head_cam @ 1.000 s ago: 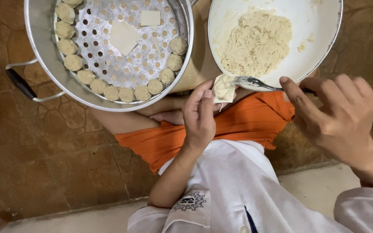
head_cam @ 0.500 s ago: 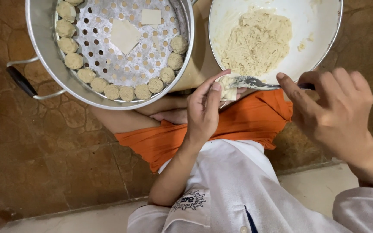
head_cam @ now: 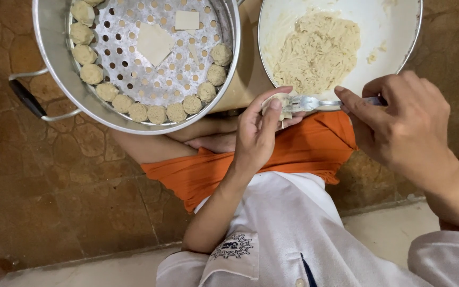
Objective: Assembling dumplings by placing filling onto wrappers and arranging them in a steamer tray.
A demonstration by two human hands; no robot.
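Brown stone-patterned floor under everything, person seated on it. Left hand cupped around a small wrapper with filling, fingers curled, thumb laid over its top edge. Right hand closed on the handle of a metal fork, tines touching the filling. Half a second ago the left fingers stood more open and the fork sat slightly lower; now the hand has folded in, so I judge the filling is being packed into the wrapper. White bowl of pale minced mixture just beyond. Perforated steamer tray to the left holds shaped dumplings ringing the rim.
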